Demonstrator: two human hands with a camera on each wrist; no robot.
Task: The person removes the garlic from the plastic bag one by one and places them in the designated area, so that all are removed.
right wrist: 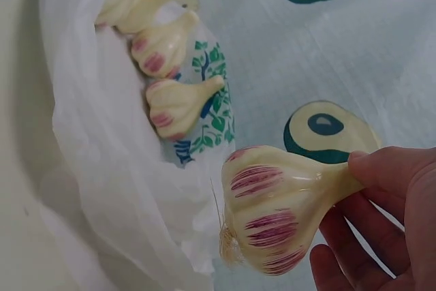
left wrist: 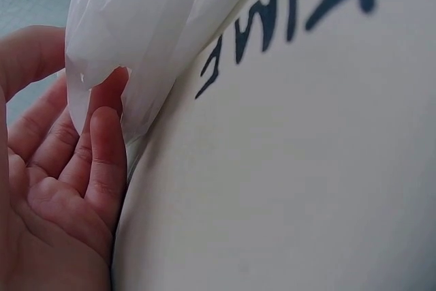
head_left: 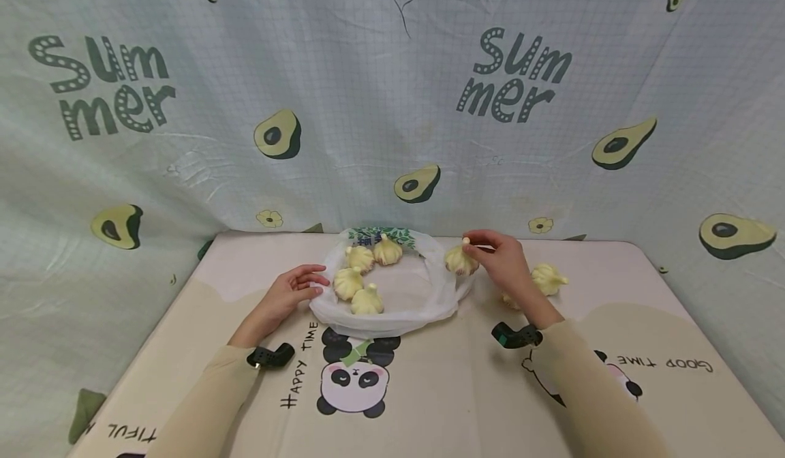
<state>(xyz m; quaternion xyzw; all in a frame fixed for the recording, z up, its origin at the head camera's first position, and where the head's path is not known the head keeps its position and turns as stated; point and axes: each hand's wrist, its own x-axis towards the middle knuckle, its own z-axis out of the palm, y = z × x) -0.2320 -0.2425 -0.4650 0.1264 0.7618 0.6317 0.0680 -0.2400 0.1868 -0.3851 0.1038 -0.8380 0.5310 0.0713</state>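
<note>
My right hand [head_left: 505,264] pinches a garlic bulb [right wrist: 269,209] by its stem, with the root end pointing away from the fingers. This bulb, pale with purple streaks, is held over the right rim of a white plastic bag [head_left: 413,322]. The bag lies spread wide, and several more garlic bulbs [head_left: 366,300] sit inside along its left and back. At the bag's left side, my left hand [head_left: 294,298] rests with loosely bent fingers against the plastic. In the left wrist view the thin plastic [left wrist: 150,25] covers part of those fingers [left wrist: 105,161].
Right of the bag, a garlic bulb [head_left: 548,279] lies on the table, and another [head_left: 509,301] is mostly hidden by the right forearm. The tablecloth [head_left: 429,390] carries panda prints. A curtain [head_left: 343,90] with avocado prints hangs behind the table.
</note>
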